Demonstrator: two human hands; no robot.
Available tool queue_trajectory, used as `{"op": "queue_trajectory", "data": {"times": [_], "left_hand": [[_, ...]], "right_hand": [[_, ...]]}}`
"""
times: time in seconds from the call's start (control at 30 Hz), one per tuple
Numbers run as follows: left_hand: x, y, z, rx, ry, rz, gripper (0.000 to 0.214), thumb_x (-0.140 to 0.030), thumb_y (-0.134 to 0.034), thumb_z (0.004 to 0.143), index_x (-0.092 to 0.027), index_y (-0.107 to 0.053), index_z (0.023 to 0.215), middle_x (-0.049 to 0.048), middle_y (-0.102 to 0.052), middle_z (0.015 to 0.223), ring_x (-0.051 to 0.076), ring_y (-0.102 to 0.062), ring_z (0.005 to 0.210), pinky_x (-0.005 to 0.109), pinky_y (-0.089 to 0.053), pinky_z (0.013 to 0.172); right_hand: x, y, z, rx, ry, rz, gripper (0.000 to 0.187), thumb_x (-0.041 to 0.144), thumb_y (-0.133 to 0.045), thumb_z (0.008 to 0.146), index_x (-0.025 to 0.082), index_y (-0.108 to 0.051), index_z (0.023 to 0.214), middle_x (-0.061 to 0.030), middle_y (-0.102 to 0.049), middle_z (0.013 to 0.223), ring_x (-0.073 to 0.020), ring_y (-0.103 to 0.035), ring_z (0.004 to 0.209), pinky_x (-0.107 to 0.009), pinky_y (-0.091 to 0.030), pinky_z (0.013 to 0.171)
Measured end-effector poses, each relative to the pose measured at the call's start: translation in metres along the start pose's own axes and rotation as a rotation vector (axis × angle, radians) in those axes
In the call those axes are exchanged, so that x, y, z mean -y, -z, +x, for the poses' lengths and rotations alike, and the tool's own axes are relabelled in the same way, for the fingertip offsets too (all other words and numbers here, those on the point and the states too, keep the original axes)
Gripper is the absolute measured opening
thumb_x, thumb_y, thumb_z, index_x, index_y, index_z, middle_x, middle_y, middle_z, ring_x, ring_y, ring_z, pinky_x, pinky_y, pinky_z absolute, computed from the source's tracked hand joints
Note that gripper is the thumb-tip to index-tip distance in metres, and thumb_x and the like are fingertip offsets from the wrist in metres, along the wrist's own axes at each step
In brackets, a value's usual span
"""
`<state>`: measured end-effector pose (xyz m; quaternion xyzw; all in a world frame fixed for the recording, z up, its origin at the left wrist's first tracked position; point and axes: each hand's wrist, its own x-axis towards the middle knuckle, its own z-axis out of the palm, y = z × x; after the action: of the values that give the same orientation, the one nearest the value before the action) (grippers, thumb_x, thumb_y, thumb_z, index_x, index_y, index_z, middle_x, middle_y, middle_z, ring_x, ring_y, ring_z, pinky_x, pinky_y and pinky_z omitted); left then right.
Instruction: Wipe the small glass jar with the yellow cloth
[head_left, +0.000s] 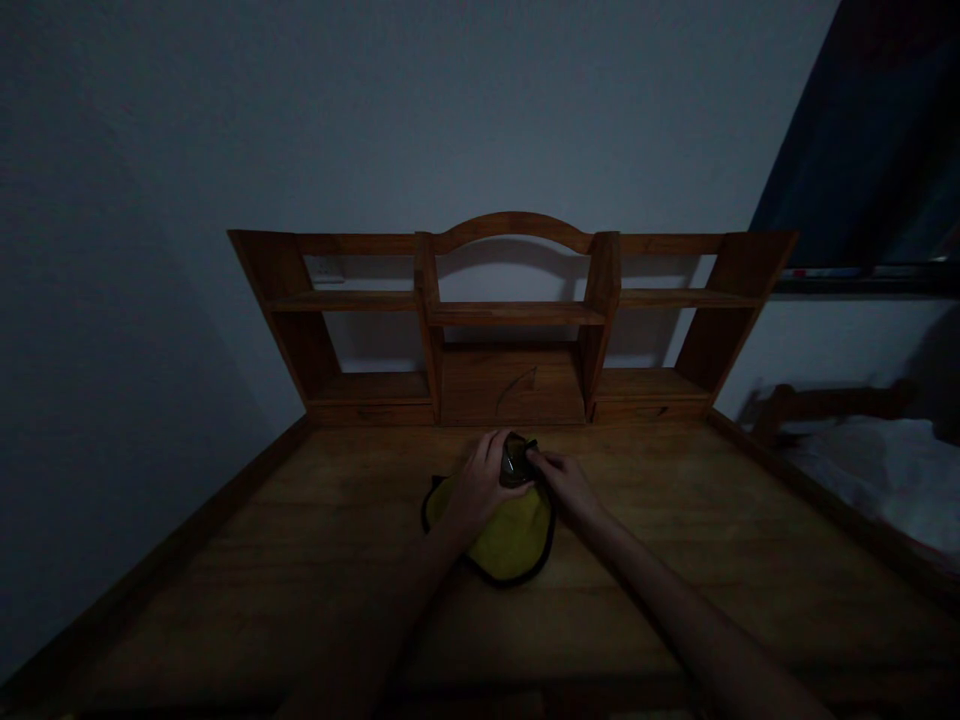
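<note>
My left hand is wrapped round a small, dark, shiny round container that looks like a glass cup or jar. My right hand is closed at the container's right side, thumb and finger pinching a small dark piece by its rim. Dim light hides what that piece is. Below both hands a yellow cloth with black edging lies spread on the wooden desk. Part of the cloth is covered by my left hand and forearm.
At the desk's back stands a wooden shelf unit with a curved top rail and low drawers. Behind it are a pale wall and a socket. A dark window and white bedding are to the right.
</note>
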<state>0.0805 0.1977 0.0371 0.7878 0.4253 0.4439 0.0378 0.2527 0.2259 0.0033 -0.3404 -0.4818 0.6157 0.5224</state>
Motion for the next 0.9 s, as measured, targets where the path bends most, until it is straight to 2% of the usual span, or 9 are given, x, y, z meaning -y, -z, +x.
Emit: {"op": "queue_trajectory", "data": {"times": [0.07, 0.13, 0.33, 0.47, 0.67, 0.9], "left_hand": [[0.003, -0.002, -0.001, 0.021, -0.014, 0.015, 0.079, -0.038, -0.076, 0.069, -0.023, -0.034, 0.134, 0.0110, -0.048, 0.127, 0.028, -0.049, 0.120, 0.045, -0.044, 0.100], [0.004, -0.004, -0.002, 0.047, -0.043, 0.026, 0.079, -0.037, -0.076, 0.069, -0.023, -0.034, 0.134, 0.0113, -0.047, 0.128, 0.028, -0.049, 0.121, 0.046, -0.043, 0.101], [0.004, -0.004, -0.005, 0.093, -0.111, 0.070, 0.086, -0.034, -0.077, 0.068, -0.025, -0.028, 0.139, 0.0115, -0.045, 0.132, 0.029, -0.047, 0.125, 0.046, -0.042, 0.103], [0.003, -0.002, -0.006, 0.127, -0.172, 0.121, 0.092, -0.032, -0.077, 0.068, -0.026, -0.023, 0.142, 0.0122, -0.044, 0.135, 0.030, -0.045, 0.126, 0.046, -0.042, 0.104], [-0.002, 0.000, -0.006, 0.175, -0.220, 0.185, 0.087, -0.039, -0.073, 0.073, -0.021, -0.024, 0.142, 0.0153, -0.044, 0.135, 0.031, -0.044, 0.126, 0.046, -0.041, 0.104], [-0.008, 0.003, -0.004, 0.164, -0.196, 0.139, 0.087, -0.037, -0.073, 0.073, -0.023, -0.022, 0.142, 0.0136, -0.044, 0.134, 0.031, -0.046, 0.125, 0.046, -0.042, 0.103]], "right_hand": [[0.001, 0.002, 0.001, -0.084, 0.073, -0.132, 0.026, 0.039, -0.074, 0.068, 0.019, -0.072, 0.086, -0.0021, -0.072, 0.085, -0.0215, -0.063, 0.084, -0.033, -0.045, 0.081], [0.002, 0.002, 0.001, -0.117, 0.091, -0.175, 0.026, 0.038, -0.075, 0.067, 0.018, -0.072, 0.084, -0.0027, -0.072, 0.083, -0.0207, -0.063, 0.081, -0.032, -0.045, 0.080], [0.004, -0.003, 0.000, 0.037, 0.082, -0.133, 0.024, 0.032, -0.071, 0.071, 0.019, -0.071, 0.092, -0.0016, -0.071, 0.088, -0.0200, -0.062, 0.082, -0.032, -0.045, 0.081], [0.000, -0.002, 0.000, 0.079, 0.136, -0.134, 0.029, 0.028, -0.067, 0.073, 0.021, -0.068, 0.101, -0.0011, -0.070, 0.095, -0.0203, -0.061, 0.089, -0.032, -0.045, 0.085], [-0.005, 0.000, 0.000, 0.049, 0.204, -0.304, 0.033, 0.029, -0.063, 0.076, 0.017, -0.066, 0.107, -0.0041, -0.070, 0.098, -0.0237, -0.062, 0.093, -0.038, -0.046, 0.089], [0.011, -0.008, -0.010, 0.018, 0.271, -0.514, 0.031, 0.028, -0.055, 0.083, 0.015, -0.066, 0.109, -0.0065, -0.070, 0.100, -0.0247, -0.063, 0.091, -0.037, -0.049, 0.084]]}}
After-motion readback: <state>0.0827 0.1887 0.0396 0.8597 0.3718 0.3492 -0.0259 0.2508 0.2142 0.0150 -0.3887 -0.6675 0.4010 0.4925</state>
